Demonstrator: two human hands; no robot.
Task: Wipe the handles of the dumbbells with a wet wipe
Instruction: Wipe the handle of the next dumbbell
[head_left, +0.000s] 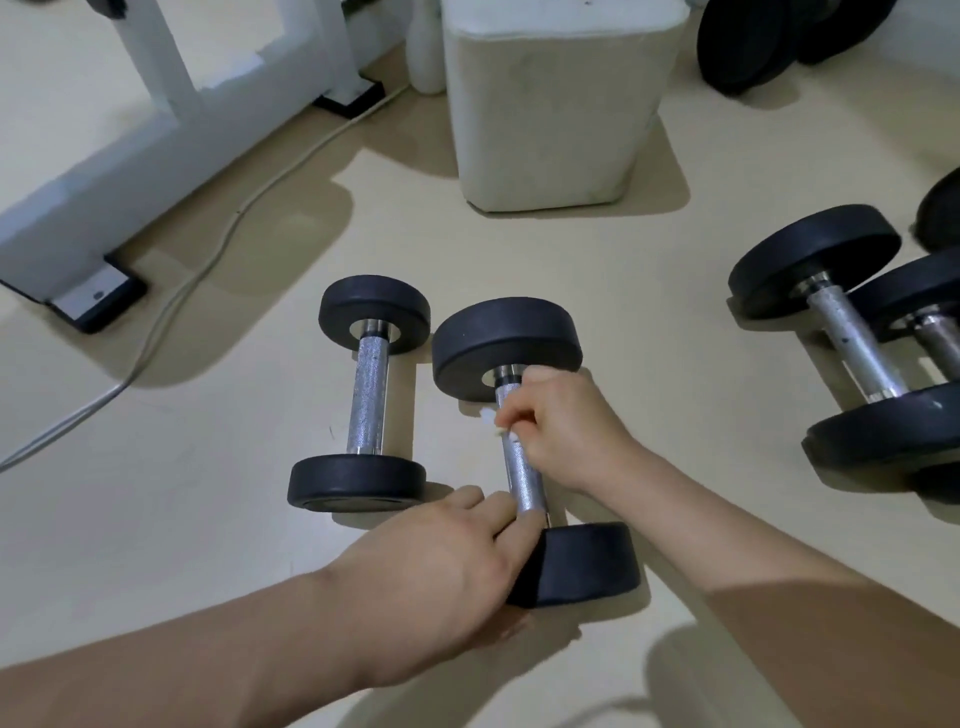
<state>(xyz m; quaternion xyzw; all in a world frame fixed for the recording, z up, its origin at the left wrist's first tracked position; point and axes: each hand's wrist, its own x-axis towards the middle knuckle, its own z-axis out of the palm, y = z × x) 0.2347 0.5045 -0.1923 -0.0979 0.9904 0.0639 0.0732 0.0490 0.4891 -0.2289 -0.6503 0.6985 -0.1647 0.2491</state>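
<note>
Two small black dumbbells with knurled chrome handles lie side by side on the beige floor. My right hand (563, 426) is closed around the upper handle of the right dumbbell (522, 480), with a white wet wipe (497, 422) bunched under the fingers against the metal. My left hand (441, 566) rests on that dumbbell's near black head (587, 564), its fingertips touching the lower end of the handle. The left dumbbell (368, 402) lies untouched about a hand's width to the left.
Bigger dumbbells (852, 338) lie at the right. A white padded block (550, 104) stands behind, with black weight plates (753, 41) at the back right. A white machine frame (130, 156) and a grey cable (171, 306) occupy the left.
</note>
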